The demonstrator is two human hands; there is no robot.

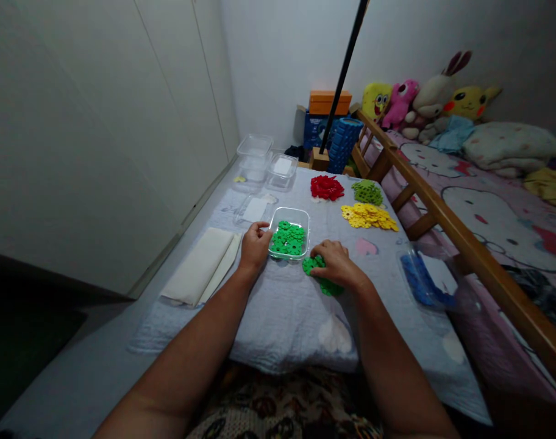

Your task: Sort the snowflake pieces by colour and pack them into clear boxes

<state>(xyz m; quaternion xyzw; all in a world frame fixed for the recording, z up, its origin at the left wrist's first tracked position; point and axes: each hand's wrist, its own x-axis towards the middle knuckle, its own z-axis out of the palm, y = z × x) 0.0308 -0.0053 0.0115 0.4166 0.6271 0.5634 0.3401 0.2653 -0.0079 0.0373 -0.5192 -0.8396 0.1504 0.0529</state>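
A clear plastic container point(308, 230) stands on the cloth in front of me, with green flower-shaped plastic discs point(288, 238) inside. My left hand point(256, 247) grips its left wall, thumb and fingers bent at the rim. Just right of the container, my right hand point(335, 263) curls over a small pile of green discs point(331, 288), its fingers closed around some of them. The palm hides part of that pile. Further back lie separate piles of red discs point(327, 188), yellow discs point(369, 216) and light green discs point(367, 192).
Folded cream cloth or paper point(200, 265) lies left. Behind it are a clear lid point(253, 209) and stacked clear containers point(255, 149). At right, a closed container of blue pieces point(427, 280) sits near the wooden bed rail point(424, 189). A black pole point(344, 76) rises at the back.
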